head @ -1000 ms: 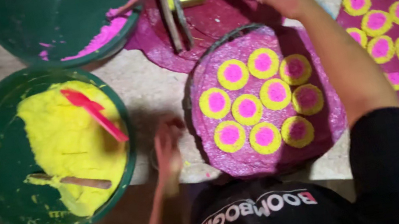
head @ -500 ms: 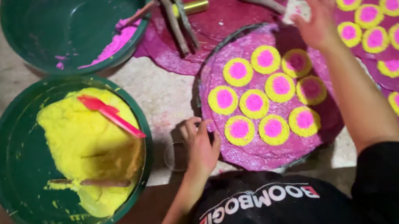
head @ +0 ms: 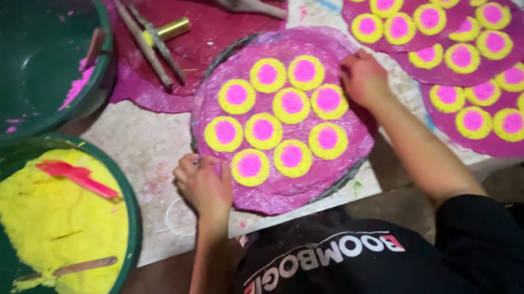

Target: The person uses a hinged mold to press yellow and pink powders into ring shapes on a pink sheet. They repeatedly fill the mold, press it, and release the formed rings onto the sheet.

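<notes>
Left hand (head: 203, 185) knuckles up, fingers curled in a light grip; right hand (head: 362, 78) palm down, arm outstretched

No packages, labels, signs or screens show, only white and pink lettering printed across a black shirt (head: 342, 276).
</notes>
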